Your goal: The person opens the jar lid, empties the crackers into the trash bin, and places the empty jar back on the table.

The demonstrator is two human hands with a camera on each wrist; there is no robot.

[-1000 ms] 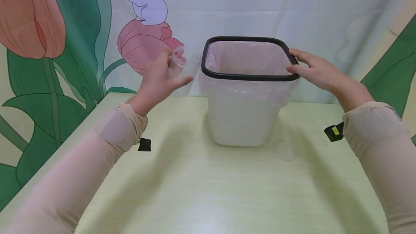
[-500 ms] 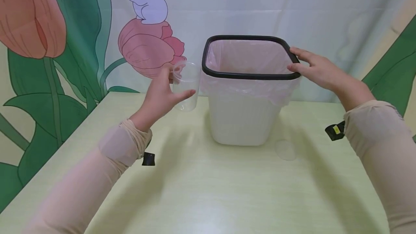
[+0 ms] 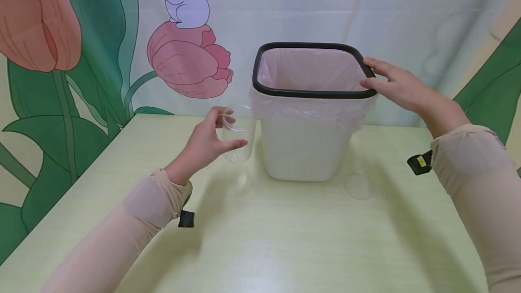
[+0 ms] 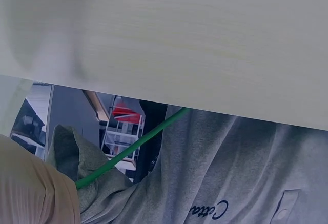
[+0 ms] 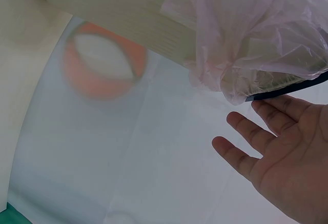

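Note:
My left hand (image 3: 203, 144) holds a clear plastic cup (image 3: 239, 141) upright between thumb and fingers, low over the table and left of the bin. In the left wrist view neither that hand nor the cup shows. A white trash bin (image 3: 305, 148) with a black rim (image 3: 313, 94) and a pink liner bag (image 3: 317, 67) stands at the table's back. My right hand (image 3: 400, 85) rests on the rim's right side with its fingers mostly straight. Seen from the right wrist, some fingertips touch the rim while others extend free of it. A clear round lid (image 3: 358, 186) lies flat near the bin's right base.
The pale table (image 3: 281, 238) reaches back to a curtain (image 3: 407, 21) printed with tulips and a white animal. Black wrist devices show at the left cuff (image 3: 186, 219) and the right cuff (image 3: 419, 164).
My left hand has lowered the cup from beside the bin's rim toward the table, shifting it slightly right. My right hand has stayed at the rim, and the bin has not moved.

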